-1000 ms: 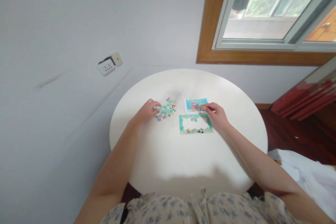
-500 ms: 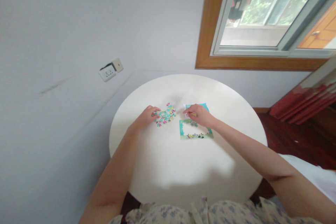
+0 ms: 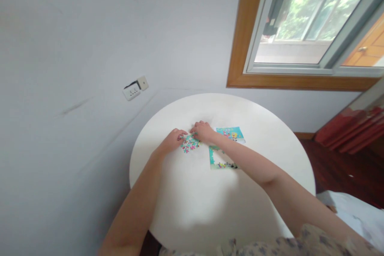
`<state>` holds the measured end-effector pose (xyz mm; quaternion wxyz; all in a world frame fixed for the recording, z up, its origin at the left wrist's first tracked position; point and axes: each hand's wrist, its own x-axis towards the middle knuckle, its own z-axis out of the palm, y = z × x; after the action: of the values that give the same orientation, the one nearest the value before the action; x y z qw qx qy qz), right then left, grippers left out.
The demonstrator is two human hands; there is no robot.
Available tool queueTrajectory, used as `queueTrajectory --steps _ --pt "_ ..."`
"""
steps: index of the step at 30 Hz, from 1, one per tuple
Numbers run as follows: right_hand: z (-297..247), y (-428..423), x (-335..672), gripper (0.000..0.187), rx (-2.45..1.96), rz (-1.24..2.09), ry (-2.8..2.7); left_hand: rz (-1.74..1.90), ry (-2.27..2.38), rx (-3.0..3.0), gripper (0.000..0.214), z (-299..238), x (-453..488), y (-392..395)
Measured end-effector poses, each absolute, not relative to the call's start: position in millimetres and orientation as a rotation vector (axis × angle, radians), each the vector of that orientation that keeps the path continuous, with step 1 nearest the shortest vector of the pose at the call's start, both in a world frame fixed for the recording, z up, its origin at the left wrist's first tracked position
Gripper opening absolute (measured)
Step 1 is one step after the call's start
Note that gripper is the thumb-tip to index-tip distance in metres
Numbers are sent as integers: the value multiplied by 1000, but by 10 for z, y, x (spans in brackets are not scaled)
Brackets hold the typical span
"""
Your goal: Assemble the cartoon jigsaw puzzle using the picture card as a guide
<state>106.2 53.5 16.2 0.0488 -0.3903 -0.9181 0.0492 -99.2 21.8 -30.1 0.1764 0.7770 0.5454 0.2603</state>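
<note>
A heap of small loose puzzle pieces [image 3: 190, 144], green, pink and yellow, lies near the middle of a round white table [image 3: 222, 204]. My left hand [image 3: 173, 140] rests at the heap's left edge, fingers curled onto the pieces. My right hand [image 3: 203, 131] has reached across and lies on the heap's far right side, fingers bent down among the pieces. Whether either hand holds a piece is hidden. A green-bordered puzzle frame [image 3: 219, 161] lies under my right forearm. A blue picture card [image 3: 231, 133] sits just beyond it.
The table stands against a pale grey wall with a white socket [image 3: 134, 88]. A wood-framed window [image 3: 300, 48] is at the upper right. Red boards [image 3: 351, 128] lean by the dark floor on the right. White cloth [image 3: 354, 216] shows at the lower right.
My right hand moved left, from the picture card across the frame to the heap of pieces. My left hand stayed at the heap. The camera view shifted slightly.
</note>
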Motion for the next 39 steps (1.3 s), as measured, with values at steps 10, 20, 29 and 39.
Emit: queueTrajectory --steps 10,20,29,39 --pt "145 737 1117 27 -1203 258 -2801 734 1518 2199 33 -286 -1037 210" --pt "58 825 1074 21 -1165 430 -2679 758 1520 2195 34 -274 -1025 205" --pt "-48 811 1128 28 -1022 819 -2443 808 1513 2189 30 -246 -992 172" --pt "146 440 1618 24 -925 1098 -2142 921 1317 2215 31 30 -456 6"
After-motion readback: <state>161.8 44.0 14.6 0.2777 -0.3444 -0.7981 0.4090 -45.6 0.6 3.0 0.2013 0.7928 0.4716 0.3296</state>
